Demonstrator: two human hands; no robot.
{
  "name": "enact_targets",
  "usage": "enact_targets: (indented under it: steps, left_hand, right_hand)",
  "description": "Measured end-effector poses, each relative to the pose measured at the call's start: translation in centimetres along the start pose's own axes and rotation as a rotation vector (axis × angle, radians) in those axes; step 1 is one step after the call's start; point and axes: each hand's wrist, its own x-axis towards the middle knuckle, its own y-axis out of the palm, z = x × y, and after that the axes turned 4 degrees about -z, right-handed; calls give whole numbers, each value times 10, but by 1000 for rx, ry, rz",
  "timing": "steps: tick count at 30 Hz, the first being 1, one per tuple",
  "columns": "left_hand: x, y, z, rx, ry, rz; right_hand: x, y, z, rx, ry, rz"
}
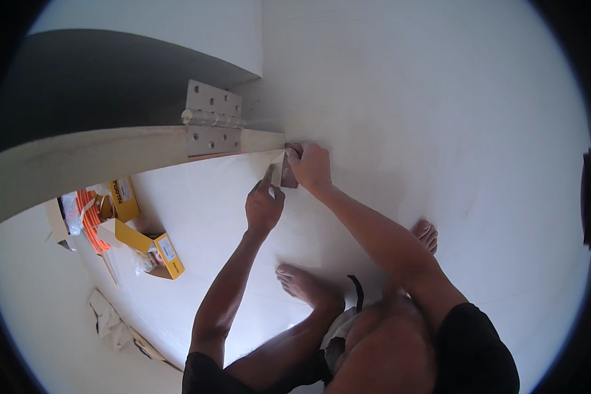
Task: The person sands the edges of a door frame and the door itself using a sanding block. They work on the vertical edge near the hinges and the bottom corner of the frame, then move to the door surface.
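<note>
A white door leaf [197, 217] stands on edge in front of me, its pale wooden edge [79, 157] carrying a silver hinge [211, 125]. My right hand [310, 165] presses a reddish-brown sanding block [290, 172] against the door's corner. My left hand [264, 207] pinches a small flap of pale paper or film [276, 169] at that same corner, just left of the block. Both forearms reach up from the lower edge of the picture.
Yellow cardboard boxes [157, 249] and an orange coiled cord [88, 217] lie on the floor at left, with a crumpled white cloth [108, 318] below them. My bare feet [305, 285] rest on the white floor. A white wall [407, 79] fills the right side.
</note>
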Motion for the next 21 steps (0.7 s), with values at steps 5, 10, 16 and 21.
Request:
enact_targets:
  steps: [5,10,16,21]
  left_hand:
    - [27,-11,-41,-811,-451,24]
    - [39,-4,-72,-1351,-646,166]
    - [29,5,-38,-1174,-648,180]
    - [32,-8,-23,-1042,-743,82]
  right_hand:
    - [-26,-32,-15,71,72,53]
    - [-31,-34,-46,200,42,12]
    - [-15,-23,-34,399,175,34]
    - [-1,9,-35,377,229,-75]
